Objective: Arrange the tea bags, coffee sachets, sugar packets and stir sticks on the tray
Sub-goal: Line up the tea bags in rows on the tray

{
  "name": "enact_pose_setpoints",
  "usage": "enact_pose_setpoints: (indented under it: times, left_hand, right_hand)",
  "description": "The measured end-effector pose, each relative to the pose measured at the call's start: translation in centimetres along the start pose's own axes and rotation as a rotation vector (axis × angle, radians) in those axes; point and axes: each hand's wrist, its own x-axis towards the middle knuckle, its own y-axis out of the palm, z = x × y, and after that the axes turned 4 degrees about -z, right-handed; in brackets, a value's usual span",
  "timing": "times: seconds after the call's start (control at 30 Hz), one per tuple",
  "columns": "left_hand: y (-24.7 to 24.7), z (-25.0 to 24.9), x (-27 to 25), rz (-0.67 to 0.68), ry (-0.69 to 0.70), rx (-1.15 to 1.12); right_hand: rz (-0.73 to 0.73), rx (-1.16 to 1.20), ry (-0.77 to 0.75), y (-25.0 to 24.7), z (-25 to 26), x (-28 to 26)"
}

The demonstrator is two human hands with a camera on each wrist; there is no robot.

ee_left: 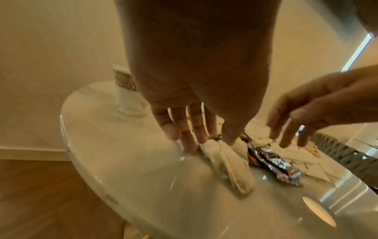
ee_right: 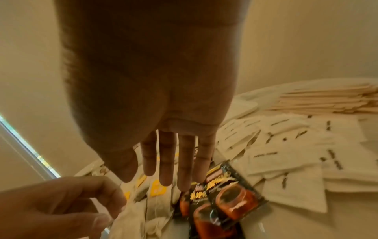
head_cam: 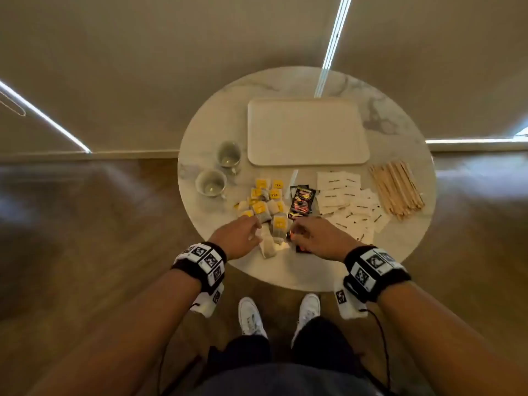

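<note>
A bare cream tray lies at the back of the round marble table. In front of it, left to right, are tea bags with yellow tags, black coffee sachets, white sugar packets and wooden stir sticks. My left hand reaches down with loosely spread fingers onto the nearest tea bags. My right hand hovers with straight fingers over the coffee sachets, holding nothing. The two hands are close together.
Two glass cups stand left of the tray, beside the tea bags. The near table edge runs just below my wrists. Wooden floor and my white shoes lie beneath. Sugar packets and stir sticks spread to my right.
</note>
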Motion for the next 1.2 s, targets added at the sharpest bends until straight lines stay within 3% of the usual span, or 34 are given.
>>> enact_pose_setpoints:
  times: [0.13,0.53,0.77,0.97,1.1,1.2]
  left_hand:
    - [1.4,0.2,0.4,-0.039,-0.073,0.001]
    - [2.8,-0.5,0.7,-0.090,-0.035,0.032]
    - [1.8,-0.4,0.5,-0.085,0.018,-0.022]
    - [0.6,0.0,0.2,-0.142,0.065,-0.083]
    - [0.0,0.2,0.8,-0.178,0.042,-0.087]
    - [0.0,0.5,1.6,-0.155,-0.071,-0.060]
  right_hand:
    - [-0.024,0.020,0.040,1.3,0.5,2.3]
    - [-0.096,-0.066,0.097,3.0,-1.2,5.9]
    - [-0.120,-0.117,0.057,3.4,-1.6,6.5]
    - [-0.042,-0.091,-0.037,3.0,-1.8,6.5]
    - [-0.037,-0.002,-0.077,2.3,-1.8,6.1]
    - [-0.061,0.001,-0.063,2.1,-1.8,6.1]
